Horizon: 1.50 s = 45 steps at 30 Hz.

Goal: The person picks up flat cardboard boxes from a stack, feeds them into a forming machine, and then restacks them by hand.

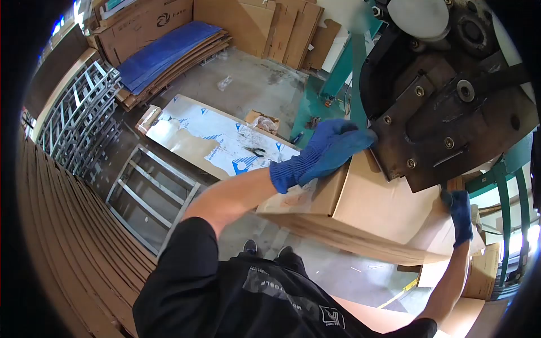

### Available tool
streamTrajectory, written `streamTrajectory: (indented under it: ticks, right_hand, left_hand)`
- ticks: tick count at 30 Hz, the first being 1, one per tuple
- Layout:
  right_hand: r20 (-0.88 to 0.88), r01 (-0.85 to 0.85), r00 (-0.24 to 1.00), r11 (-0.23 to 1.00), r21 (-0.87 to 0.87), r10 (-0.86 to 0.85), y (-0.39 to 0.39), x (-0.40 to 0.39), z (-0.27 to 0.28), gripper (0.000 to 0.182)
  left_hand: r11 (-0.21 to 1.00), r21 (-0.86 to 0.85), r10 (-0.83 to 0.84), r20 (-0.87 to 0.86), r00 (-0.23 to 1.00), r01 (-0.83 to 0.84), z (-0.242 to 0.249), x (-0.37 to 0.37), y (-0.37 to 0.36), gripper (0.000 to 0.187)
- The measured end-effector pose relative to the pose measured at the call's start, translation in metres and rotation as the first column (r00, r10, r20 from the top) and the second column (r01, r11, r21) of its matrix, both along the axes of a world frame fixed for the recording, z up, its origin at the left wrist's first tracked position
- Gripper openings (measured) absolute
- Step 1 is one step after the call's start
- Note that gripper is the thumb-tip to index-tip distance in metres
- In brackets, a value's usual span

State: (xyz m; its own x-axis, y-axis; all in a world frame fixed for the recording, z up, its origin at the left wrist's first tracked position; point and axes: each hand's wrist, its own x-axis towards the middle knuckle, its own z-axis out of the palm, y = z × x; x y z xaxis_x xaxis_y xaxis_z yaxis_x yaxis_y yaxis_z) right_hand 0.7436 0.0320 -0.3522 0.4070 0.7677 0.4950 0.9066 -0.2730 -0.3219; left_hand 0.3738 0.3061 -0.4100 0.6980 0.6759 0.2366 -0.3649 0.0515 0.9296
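- One plain brown cardboard piece (389, 211), sharply creased, sits below the dark machine (434, 124).
- Left hand (332, 149): fingers bent, at its edge; grip unclear.
- Right hand (460, 217): at its right side; grip unclear.
- Pliers (257, 151) on the desk (179, 141).
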Motion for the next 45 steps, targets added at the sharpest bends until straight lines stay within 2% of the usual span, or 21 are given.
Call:
streamTrajectory:
  ticks: [3, 6, 9, 11, 13, 15, 17, 19, 22, 23, 25, 27, 28, 30, 32, 34, 38, 40, 42, 44, 45]
  right_hand:
    - [-0.235, 0.063, 0.956, 0.904, -0.422, -0.177, 0.003, -0.004, 0.027, 0.028]
    - [-0.049, 0.062, 0.995, 0.908, -0.415, -0.091, -0.008, 0.015, 0.017, 0.026]
    - [-0.118, 0.032, 0.99, 0.946, -0.321, -0.074, 0.015, 0.045, 0.008, 0.022]
    - [-0.136, 0.025, 0.989, 0.961, -0.275, -0.064, 0.025, 0.058, 0.002, 0.02]
    - [-0.151, 0.006, 0.987, 0.968, -0.252, -0.045, 0.028, 0.067, 0.003, 0.018]
    - [-0.157, -0.006, 0.987, 0.973, -0.233, -0.031, 0.034, 0.071, -0.002, 0.016]
    - [-0.146, -0.031, 0.989, 0.977, -0.21, 0.0, 0.034, 0.079, -0.002, 0.014]
    - [-0.147, -0.05, 0.989, 0.983, -0.178, 0.024, 0.028, 0.08, -0.013, 0.013]
    - [-0.168, -0.104, 0.983, 0.974, -0.2, 0.07, -0.004, 0.099, -0.031, 0.011]
    - [-0.187, -0.131, 0.978, 0.967, -0.219, 0.09, -0.022, 0.109, -0.048, 0.011]
    - [-0.198, -0.209, 0.965, 0.96, -0.185, 0.172, -0.03, 0.119, -0.062, 0.01]
    - [-0.173, -0.195, 0.972, 0.956, -0.22, 0.158, -0.016, 0.079, -0.047, 0.015]
    - [-0.154, -0.197, 0.974, 0.957, -0.213, 0.166, 0.006, 0.04, -0.026, 0.02]
    - [-0.079, -0.264, 0.964, 0.949, -0.172, 0.253, 0.04, -0.038, 0.002, 0.03]
    - [0.224, -0.317, 0.901, 0.917, -0.242, 0.371, 0.067, -0.05, 0.001, 0.037]
    - [0.326, -0.298, 0.894, 0.952, -0.078, 0.306, 0.063, -0.083, 0.019, 0.039]
    - [0.306, -0.114, 0.941, 0.986, -0.119, 0.146, 0.034, -0.154, 0.007, 0.037]
    - [0.156, -0.001, 0.987, 0.968, -0.251, 0.041, 0.034, -0.202, -0.023, 0.054]
    - [-0.148, -0.118, 0.988, 0.815, -0.567, 0.04, 0.057, -0.261, -0.045, 0.034]
    - [-0.268, -0.318, 0.94, 0.823, -0.471, 0.209, 0.073, -0.306, -0.083, 0.031]
    - [-0.265, -0.406, 0.907, 0.845, -0.349, 0.326, 0.083, -0.325, -0.1, 0.03]
  left_hand:
    - [0.963, 0.107, 0.206, 0.307, 0.929, -0.248, -0.02, -0.008, 0.0, 0.039]
    - [0.989, -0.139, -0.034, 0.093, 0.995, 0.047, -0.137, -0.018, 0.003, 0.052]
    - [0.912, 0.403, -0.066, -0.051, 0.997, 0.081, -0.134, -0.008, 0.018, 0.056]
    - [0.961, 0.272, -0.027, -0.066, 0.997, 0.044, -0.111, 0.015, 0.026, 0.058]
    - [0.973, -0.075, -0.218, 0.002, 0.976, 0.217, -0.123, 0.044, 0.041, 0.06]
    - [0.959, -0.092, -0.266, 0.035, 0.963, 0.268, -0.169, 0.06, 0.058, 0.052]
    - [0.9, -0.261, -0.344, 0.067, 0.937, 0.349, -0.114, 0.038, 0.041, 0.048]
    - [0.974, 0.085, -0.211, -0.008, 0.977, 0.211, -0.132, 0.033, 0.054, 0.049]
    - [0.989, 0.13, -0.059, -0.057, 0.997, 0.066, -0.165, 0.03, 0.026, 0.04]
    - [0.927, 0.367, 0.084, -0.004, 0.996, -0.076, -0.159, 0.007, -0.002, 0.039]
    - [0.883, 0.447, 0.139, 0.038, 0.99, -0.141, -0.148, -0.01, -0.018, 0.038]
    - [0.917, 0.388, 0.125, -0.068, 0.99, -0.089, -0.177, -0.016, -0.018, 0.039]
    - [0.963, -0.267, -0.036, -0.041, 0.999, 0.023, -0.197, -0.005, -0.005, 0.038]
    - [0.927, -0.371, -0.115, -0.13, 0.985, 0.059, -0.189, -0.019, 0.005, 0.041]
    - [0.95, -0.313, -0.077, -0.193, 0.978, 0.013, -0.191, -0.045, 0.012, 0.043]
    - [0.972, -0.231, -0.021, -0.235, 0.972, -0.035, -0.176, -0.077, 0.022, 0.045]
    - [0.999, 0.047, -0.008, -0.17, 0.985, 0.016, -0.061, -0.156, 0.046, 0.05]
    - [0.96, 0.155, -0.22, -0.095, 0.971, 0.233, 0.015, -0.154, 0.005, 0.056]
    - [0.793, 0.4, -0.4, -0.228, 0.888, 0.46, 0.063, -0.123, -0.046, 0.064]
    - [0.451, 0.574, -0.497, -0.474, 0.726, 0.684, 0.068, -0.058, -0.111, 0.073]
    - [0.336, 0.814, -0.334, -0.367, 0.868, 0.473, 0.043, -0.016, -0.136, 0.074]
